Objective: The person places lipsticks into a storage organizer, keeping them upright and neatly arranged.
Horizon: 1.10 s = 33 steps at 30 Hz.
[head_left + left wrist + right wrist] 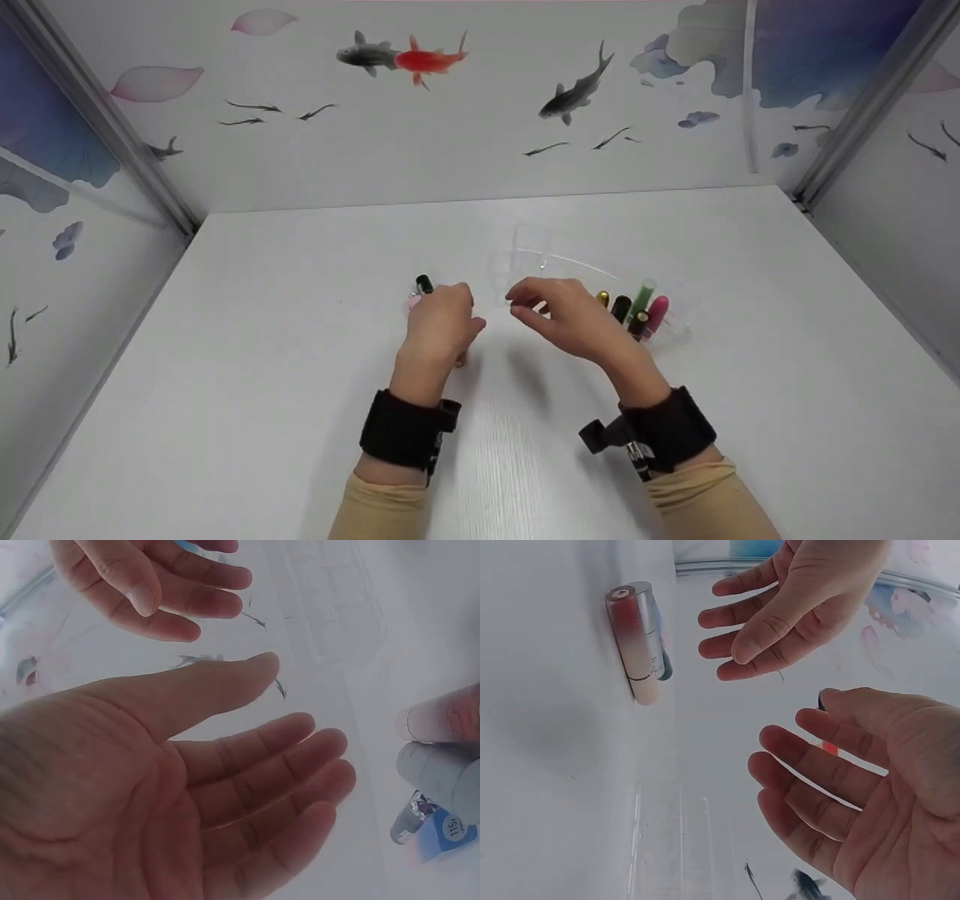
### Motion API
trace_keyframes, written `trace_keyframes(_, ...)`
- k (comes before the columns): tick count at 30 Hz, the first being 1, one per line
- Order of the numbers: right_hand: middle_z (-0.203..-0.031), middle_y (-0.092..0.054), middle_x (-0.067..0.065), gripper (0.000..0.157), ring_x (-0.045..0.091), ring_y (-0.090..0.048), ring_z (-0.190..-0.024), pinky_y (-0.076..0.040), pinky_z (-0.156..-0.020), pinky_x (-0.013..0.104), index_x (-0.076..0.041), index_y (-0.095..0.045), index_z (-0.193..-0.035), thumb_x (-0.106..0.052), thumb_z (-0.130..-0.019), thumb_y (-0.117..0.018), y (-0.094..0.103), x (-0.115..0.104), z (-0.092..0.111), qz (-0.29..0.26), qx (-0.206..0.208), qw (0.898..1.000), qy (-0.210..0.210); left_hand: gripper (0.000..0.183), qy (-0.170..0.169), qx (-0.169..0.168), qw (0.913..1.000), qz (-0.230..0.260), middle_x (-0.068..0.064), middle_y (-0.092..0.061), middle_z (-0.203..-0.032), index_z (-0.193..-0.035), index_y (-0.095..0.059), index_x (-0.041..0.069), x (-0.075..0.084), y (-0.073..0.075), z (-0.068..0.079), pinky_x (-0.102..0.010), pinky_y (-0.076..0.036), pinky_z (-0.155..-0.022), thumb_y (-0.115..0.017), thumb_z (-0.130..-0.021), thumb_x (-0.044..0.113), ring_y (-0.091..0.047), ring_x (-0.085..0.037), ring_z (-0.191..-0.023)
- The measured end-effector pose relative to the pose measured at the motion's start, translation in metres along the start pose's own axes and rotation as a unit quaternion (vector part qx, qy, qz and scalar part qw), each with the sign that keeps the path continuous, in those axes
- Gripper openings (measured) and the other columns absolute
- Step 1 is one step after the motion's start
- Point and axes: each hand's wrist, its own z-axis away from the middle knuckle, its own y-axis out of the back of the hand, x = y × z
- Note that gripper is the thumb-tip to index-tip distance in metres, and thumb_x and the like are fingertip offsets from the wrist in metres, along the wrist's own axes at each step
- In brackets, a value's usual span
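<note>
My left hand [441, 326] hovers over the table with its fingers loosely extended, holding nothing. To its right, my right hand [562, 319] is likewise relaxed, palm facing the left hand, with nothing in it. Below the left hand lie several cosmetics, partly hidden in the head view: a red-to-pale lip gloss tube [632, 649], a silver-grey cylinder [431, 767] beside it, and a small item with a blue end marked 115 [450, 829]. A black cap [424, 283] shows past the left knuckles. Both hands are apart from these things.
A clear plastic organizer [570, 260] stands behind and right of the right hand. At its right part are a green tube [642, 297], a pink tube [657, 313], a black tube [620, 307] and a gold-topped one [602, 298]. Printed panels [480, 150] enclose the white table.
</note>
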Motion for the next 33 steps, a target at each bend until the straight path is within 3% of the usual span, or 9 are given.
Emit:
trace_keyframes(3,-0.102,-0.07,0.007,0.018,0.021,-0.067,-0.092,-0.054,-0.082,0.047,-0.007,-0.066,-0.106,-0.016,-0.093,-0.057,-0.006,-0.001,-0.002,0.001,-0.009,1.0,-0.007,0.021,0.028,-0.01,0.9994,-0.016,-0.013,-0.072,-0.089,-0.094,-0.068,0.0,-0.001,-0.002,-0.002,-0.034,-0.056,-0.072,-0.07,-0.083,0.018,-0.069,-0.024,-0.079)
trace_keyframes(7,-0.109,-0.067,0.016,0.022,0.027,-0.066,-0.096,-0.052,-0.086,0.048,-0.005,-0.063,-0.111,-0.015,-0.093,-0.057,-0.015,0.0,-0.004,-0.013,-0.031,0.999,-0.022,0.024,0.053,-0.015,0.9983,-0.02,-0.016,-0.071,-0.099,-0.1,-0.068,-0.002,-0.003,-0.006,-0.004,-0.036,-0.056,-0.077,-0.071,-0.079,0.009,-0.068,-0.026,-0.087)
trace_keyframes(12,-0.124,-0.058,0.024,0.036,0.037,-0.061,-0.106,-0.048,-0.093,0.049,0.0,-0.053,-0.124,-0.014,-0.091,-0.058,-0.03,0.0,-0.006,-0.026,-0.076,0.996,-0.032,0.025,0.063,-0.016,0.9979,-0.007,-0.02,-0.068,-0.105,-0.103,-0.067,-0.004,-0.005,-0.01,-0.006,-0.038,-0.056,-0.079,-0.068,-0.08,0.006,-0.067,-0.029,-0.089)
trace_keyframes(17,-0.137,-0.048,0.021,0.053,0.038,-0.056,-0.114,-0.045,-0.098,0.046,0.0,-0.041,-0.137,-0.014,-0.089,-0.06,-0.043,-0.002,-0.006,-0.015,-0.122,0.991,-0.052,0.02,0.068,-0.017,0.9975,-0.005,-0.018,-0.068,-0.106,-0.101,-0.068,-0.002,-0.007,-0.015,-0.01,-0.038,-0.056,-0.078,-0.065,-0.082,0.004,-0.067,-0.029,-0.09)
trace_keyframes(20,-0.14,-0.045,0.02,0.057,0.036,-0.054,-0.117,-0.042,-0.102,0.046,0.0,-0.037,-0.14,-0.014,-0.089,-0.061,-0.048,-0.002,-0.006,-0.016,-0.137,0.988,-0.065,0.023,0.059,-0.021,0.9976,-0.03,-0.017,-0.069,-0.106,-0.102,-0.068,-0.002,-0.006,-0.019,-0.011,-0.037,-0.056,-0.079,-0.066,-0.08,0.0,-0.067,-0.028,-0.091)
trace_keyframes(25,-0.141,-0.043,0.021,0.058,0.035,-0.052,-0.12,-0.039,-0.106,0.046,0.001,-0.034,-0.141,-0.014,-0.091,-0.059,-0.052,0.001,-0.006,-0.022,-0.141,0.988,-0.064,0.019,0.046,-0.019,0.9969,-0.061,-0.014,-0.07,-0.103,-0.102,-0.069,0.001,-0.005,-0.025,-0.014,-0.038,-0.055,-0.082,-0.063,-0.087,0.011,-0.068,-0.027,-0.093)
trace_keyframes(28,-0.141,-0.043,0.022,0.059,0.036,-0.052,-0.12,-0.038,-0.106,0.046,0.002,-0.033,-0.142,-0.013,-0.091,-0.057,-0.053,0.003,-0.007,-0.026,-0.137,0.989,-0.058,0.025,0.05,-0.017,0.9975,-0.048,-0.014,-0.07,-0.102,-0.102,-0.069,0.0,-0.004,-0.028,-0.014,-0.039,-0.055,-0.081,-0.058,-0.093,0.021,-0.068,-0.028,-0.093)
trace_keyframes(33,-0.139,-0.045,0.024,0.059,0.036,-0.052,-0.12,-0.039,-0.105,0.046,0.004,-0.032,-0.143,-0.01,-0.09,-0.056,-0.054,0.006,-0.008,-0.032,-0.127,0.99,-0.061,0.031,0.036,-0.017,0.9988,-0.027,-0.018,-0.069,-0.1,-0.099,-0.069,-0.002,-0.002,-0.03,-0.013,-0.042,-0.054,-0.079,-0.058,-0.092,0.026,-0.067,-0.031,-0.09)
